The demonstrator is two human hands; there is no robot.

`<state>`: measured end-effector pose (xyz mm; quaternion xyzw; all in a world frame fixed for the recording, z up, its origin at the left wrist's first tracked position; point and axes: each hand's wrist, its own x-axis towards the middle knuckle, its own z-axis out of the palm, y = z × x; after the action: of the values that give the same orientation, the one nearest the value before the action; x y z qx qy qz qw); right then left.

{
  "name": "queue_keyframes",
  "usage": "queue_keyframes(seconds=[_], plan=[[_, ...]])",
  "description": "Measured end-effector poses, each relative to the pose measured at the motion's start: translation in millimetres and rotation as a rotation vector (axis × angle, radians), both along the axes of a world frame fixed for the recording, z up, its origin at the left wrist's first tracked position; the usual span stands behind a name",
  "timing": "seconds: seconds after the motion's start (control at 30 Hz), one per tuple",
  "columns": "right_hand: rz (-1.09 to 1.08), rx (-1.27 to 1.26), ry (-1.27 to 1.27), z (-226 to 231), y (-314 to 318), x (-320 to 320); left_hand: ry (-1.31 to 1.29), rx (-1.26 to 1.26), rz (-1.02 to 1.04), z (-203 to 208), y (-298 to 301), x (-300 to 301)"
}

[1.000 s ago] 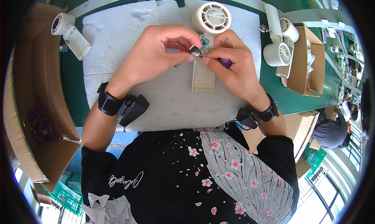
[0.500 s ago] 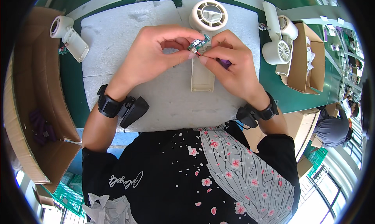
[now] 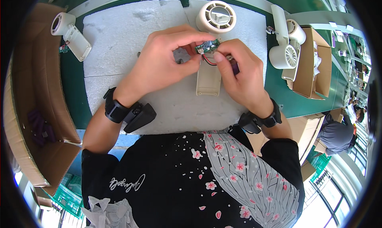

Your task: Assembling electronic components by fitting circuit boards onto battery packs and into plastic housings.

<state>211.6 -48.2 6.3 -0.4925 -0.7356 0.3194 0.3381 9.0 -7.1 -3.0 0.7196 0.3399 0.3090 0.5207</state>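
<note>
A small green circuit board is pinched by its edges between the fingertips of my left hand. My right hand is closed around a purple battery, mostly hidden by its fingers. Its thumb and index fingertip also meet at the board's right end. Red and black wires loop down from the board toward the right hand. Below and behind the hands lies a cream handheld fan: its round head sits at the far end and its open handle shell stretches toward me.
White foam sheets cover the green table. Another opened fan lies at left, more fan parts at right. Cardboard boxes stand at left, holding purple batteries, and at right. A person is farther right.
My left hand has tilted the board flatter, its face more toward me. My right hand has shifted slightly right and down, and the red and black wires now show in a loop.
</note>
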Motion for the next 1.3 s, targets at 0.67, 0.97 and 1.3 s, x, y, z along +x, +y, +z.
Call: queue_keyframes(seconds=[0.67, 0.97, 1.3], plan=[[-0.175, 0.119, -0.096, -2, 3, -8, -0.017, 0.123, 0.162, -6, -1, 6], [-0.162, 0.201, -0.120, -2, 6, -9, 0.123, 0.229, 0.148, -2, -3, 4], [-0.155, 0.188, -0.140, -8, 7, -8, 0.104, 0.214, 0.162, -7, -3, 5]])
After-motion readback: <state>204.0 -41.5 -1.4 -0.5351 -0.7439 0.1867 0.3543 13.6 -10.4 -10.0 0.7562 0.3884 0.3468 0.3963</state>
